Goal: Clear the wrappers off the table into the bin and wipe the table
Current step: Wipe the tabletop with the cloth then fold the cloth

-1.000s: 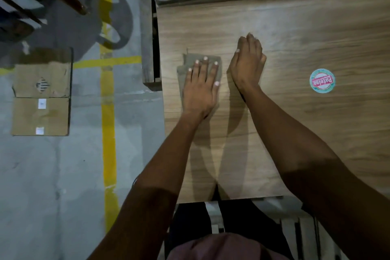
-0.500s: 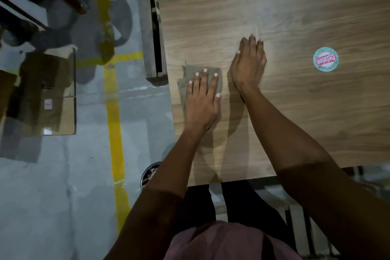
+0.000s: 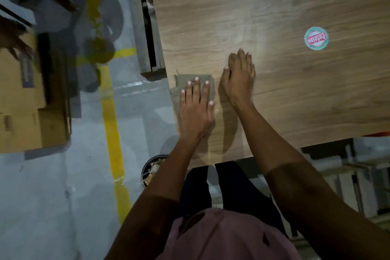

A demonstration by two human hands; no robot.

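A grey-green cloth lies flat at the left edge of the wooden table. My left hand presses on it, palm down with fingers straight, covering most of it. Just to its right my right hand stands on its edge on the bare wood, fingers straight and together, holding nothing. A round teal sticker with a red label sits on the table at the right. The dark round bin, with wrappers inside, stands on the floor below the table's near left corner, partly hidden by my left arm.
Cardboard boxes lie on the grey floor at the left, where another person's hand reaches in. A yellow floor line runs past them. A wooden pallet stands beside the table's left edge. Metal frames show under the table's near right.
My left hand has slid the cloth toward me along the table's left edge. The right hand came back with it. The bin has come into view, and a hand appeared at the boxes.
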